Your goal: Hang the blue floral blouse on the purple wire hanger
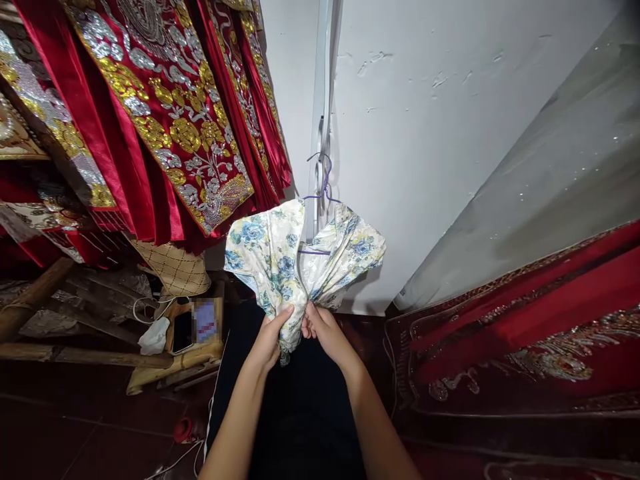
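Observation:
A short-sleeved white blouse [285, 250] with blue and yellow flowers hangs on a thin purple wire hanger [327, 175] in the middle of the view. The hanger hooks near a pale vertical rail [323, 73] on the wall. My left hand [273, 337] is closed on the gathered lower left of the blouse, thumb on top. My right hand [325, 330] pinches the front edge on the other side, just right of it. The neckline gapes above, showing the hanger's lower bar. Below my hands the bunched hem hangs down, partly hidden.
Red embroidered costumes [190, 133] with gold and silver sequins hang at upper left. Below them, a phone [183, 331] and a crumpled tissue [155, 337] lie on a bamboo stand [150, 360] with a white cable. Red sequinned cloth [525, 340] spreads at right beside the white wall [425, 133].

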Motion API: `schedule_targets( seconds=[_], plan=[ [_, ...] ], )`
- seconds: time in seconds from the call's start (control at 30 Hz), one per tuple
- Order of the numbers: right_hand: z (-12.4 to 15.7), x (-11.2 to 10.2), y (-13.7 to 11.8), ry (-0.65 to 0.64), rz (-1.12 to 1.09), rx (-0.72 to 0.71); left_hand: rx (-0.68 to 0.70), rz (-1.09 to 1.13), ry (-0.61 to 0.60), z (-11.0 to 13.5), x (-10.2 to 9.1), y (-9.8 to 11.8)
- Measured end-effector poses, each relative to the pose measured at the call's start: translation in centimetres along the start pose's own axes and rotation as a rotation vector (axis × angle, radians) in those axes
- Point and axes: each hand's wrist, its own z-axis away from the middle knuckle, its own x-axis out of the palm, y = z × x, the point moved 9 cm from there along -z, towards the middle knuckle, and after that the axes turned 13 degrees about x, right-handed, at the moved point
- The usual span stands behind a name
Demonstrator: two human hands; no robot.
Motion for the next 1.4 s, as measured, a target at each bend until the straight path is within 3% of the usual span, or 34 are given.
schedule_targets(
  seconds=[0.13, 0.33, 0.4, 0.5, 0.57, 0.63, 0.7, 0.8, 0.87, 1.0, 1.1, 1.17, 1.27, 1.4],
  plan=[
    [0.8, 0.5, -0.6, -0.018, 0.042, -0.014, 0.099, -0.018, 0.033, 0.1, -0.6, 1.0],
    [1.7, -1.3, -1.2, 0.134, 0.002, -0.065, 0.125, -0.102, -0.028, 0.3, 0.8, -0.1],
    [2.0, -2.0, -1.4, 0.176, -0.021, -0.066, 0.177, -0.15, -0.044, -0.1, 0.3, 0.2],
    [2.5, -2.8, -1.6, 0.24, -0.059, -0.068, 0.308, -0.398, 0.067, -1.1, -3.7, 2.1],
    [2.7, -2.7, -1.8, 0.235, -0.067, -0.08, 0.447, -0.658, 0.284, -1.1, -7.5, 4.4],
    [2.5, -1.8, -1.8, 0.18, -0.079, -0.076, 0.616, -0.846, 0.442, -0.1, -9.2, 6.6],
    [2.1, -0.7, -1.7, 0.123, -0.083, -0.06, 0.703, -0.911, 0.353, 0.4, -7.9, 7.1],
    [1.6, 1.0, -1.7, 0.073, -0.038, -0.049, 0.632, -0.862, -0.096, 0.5, -2.2, 4.8],
    [1.6, 1.8, -1.6, 0.052, -0.013, -0.046, 0.594, -0.833, -0.24, 1.0, 0.6, 3.5],
    [1.8, 1.2, -1.3, 0.05, -0.068, 0.006, 0.619, -0.823, -0.171, 0.9, 2.2, 2.9],
    [1.0, -2.2, -2.5, 0.172, -0.209, 0.052, 0.614, -0.835, -0.216, 0.7, 3.0, 1.6],
    [-0.1, -5.2, -4.8, 0.278, -0.354, 0.039, 0.61, -0.869, -0.268, 0.7, 3.5, 0.5],
    [-2.4, -8.5, -10.0, 0.311, -0.503, -0.028, 0.596, -0.939, -0.348, 0.6, 3.7, -0.9],
    [-3.3, -10.0, -15.8, 0.353, -0.499, -0.174, 0.55, -1.122, -0.428, -0.6, 3.1, -1.5]
  ],
)
